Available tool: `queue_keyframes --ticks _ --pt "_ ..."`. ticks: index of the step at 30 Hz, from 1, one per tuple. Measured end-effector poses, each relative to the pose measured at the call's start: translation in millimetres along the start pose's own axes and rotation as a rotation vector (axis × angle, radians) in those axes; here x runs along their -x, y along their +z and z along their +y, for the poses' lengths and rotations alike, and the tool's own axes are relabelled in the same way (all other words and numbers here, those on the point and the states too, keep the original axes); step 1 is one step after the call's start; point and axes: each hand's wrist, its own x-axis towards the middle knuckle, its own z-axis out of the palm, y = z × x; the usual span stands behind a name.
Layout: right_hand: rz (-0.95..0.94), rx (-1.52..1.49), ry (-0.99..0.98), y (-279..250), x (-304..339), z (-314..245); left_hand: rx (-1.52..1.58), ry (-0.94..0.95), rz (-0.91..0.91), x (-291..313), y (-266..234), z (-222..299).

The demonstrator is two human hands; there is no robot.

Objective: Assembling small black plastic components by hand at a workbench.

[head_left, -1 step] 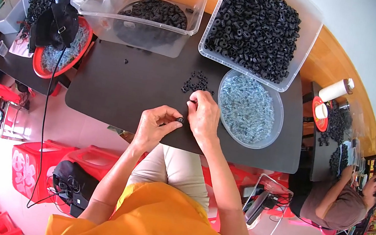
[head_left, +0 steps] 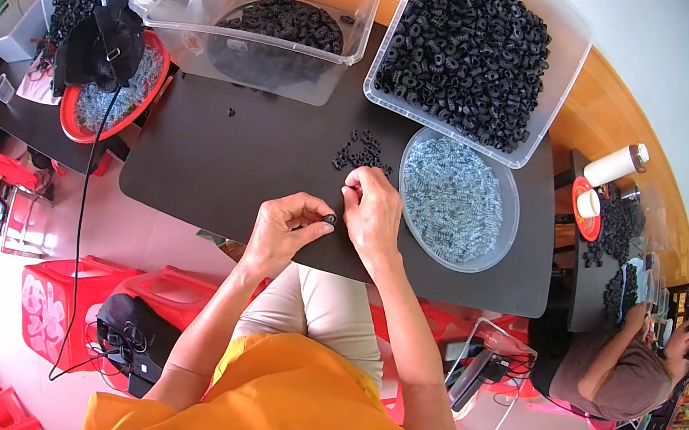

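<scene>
My left hand (head_left: 283, 224) pinches a small black ring-shaped plastic part (head_left: 331, 219) between thumb and forefinger, just over the table's near edge. To its right, my right hand (head_left: 373, 211) is closed with thumb and fingertips together; whatever is between them is too small or hidden to make out. Just beyond the right fingertips lies a loose cluster of small black parts (head_left: 364, 149). Beside the right hand stands a round clear tub (head_left: 509, 230) full of small metal springs (head_left: 451, 199).
Behind the tub, a clear bin (head_left: 566, 93) is heaped with black parts. Another clear bin (head_left: 313, 80) at the back left holds more. A red basin (head_left: 82, 134) of springs sits left of the dark table (head_left: 224, 166). At right, a person (head_left: 626, 371) works at another table.
</scene>
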Motion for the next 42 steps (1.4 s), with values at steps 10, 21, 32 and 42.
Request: queue_keyframes --ticks 10,21,32,42 --pt "-0.185 -0.853 0.481 -62 25 -7 0.117 -0.058 -0.129 -3 10 6" --pt "-0.202 -0.642 0.311 -68 38 -8 0.132 -0.082 -0.165 -3 22 5" --pt "-0.191 -0.382 0.132 -69 34 -16 0.120 -0.067 -0.181 -3 20 3" --pt "-0.183 -0.551 0.231 -64 37 -10 0.036 -0.054 -0.200 -3 20 5"
